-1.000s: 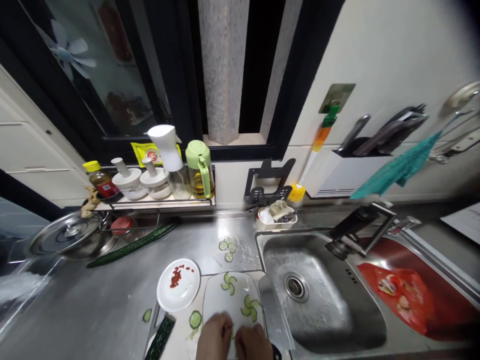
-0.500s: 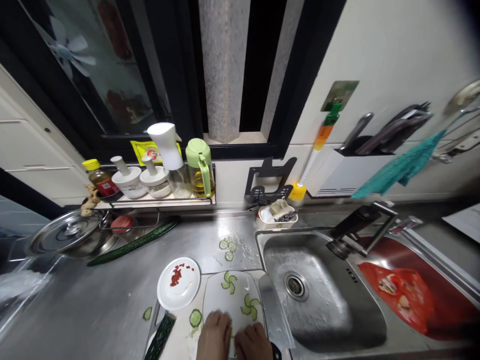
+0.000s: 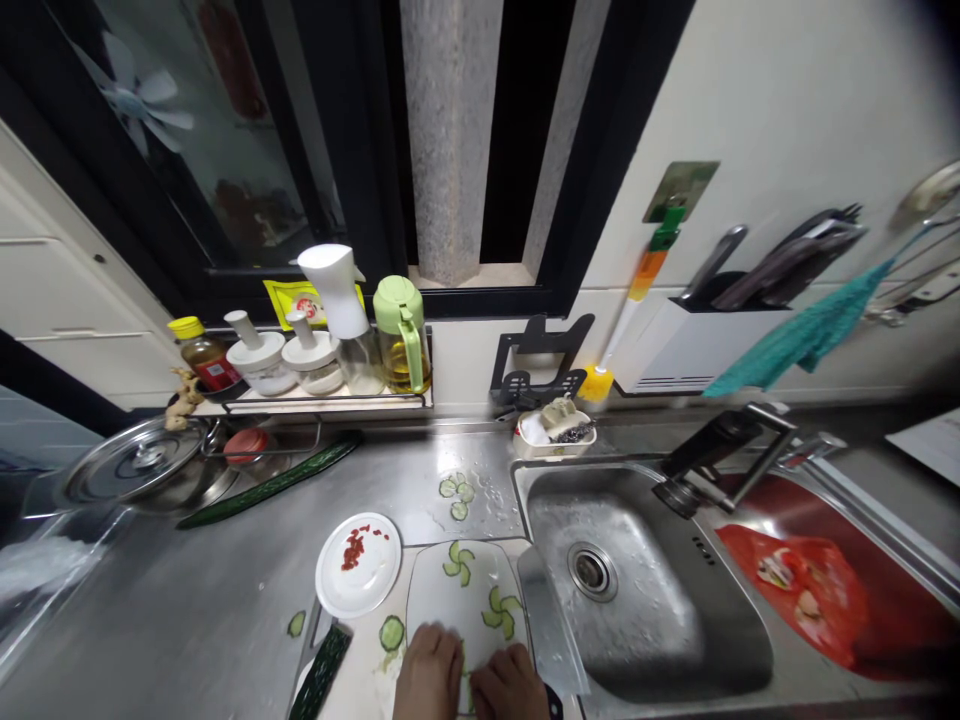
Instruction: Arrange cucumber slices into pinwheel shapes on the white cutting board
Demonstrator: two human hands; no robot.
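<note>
My left hand point(image 3: 429, 672) and my right hand point(image 3: 511, 682) rest low over the near part of a white square plate point(image 3: 439, 600), fingers bent and pressed together. Bits of green cucumber slice point(image 3: 471, 690) show between them at the fingertips, mostly hidden by the hands. Farther up the plate, curved cucumber pieces form two pinwheels point(image 3: 458, 563) point(image 3: 501, 612). A kitchen knife point(image 3: 551, 625) lies along the plate's right side, its black handle partly behind my right hand. On the left are a round cucumber slice point(image 3: 391, 633) and a cut cucumber point(image 3: 321, 672).
A small white plate point(image 3: 337, 580) holds red bits. More slices point(image 3: 457, 490) lie on the steel counter, and a whole cucumber point(image 3: 270, 488) is behind. The sink point(image 3: 645, 540) borders the right. Bottles and jars, including a green-lidded oil jug point(image 3: 401, 340), stand on a rack.
Almost nothing differs. The view has shifted very slightly; both hands stay at the near part of the plate.
</note>
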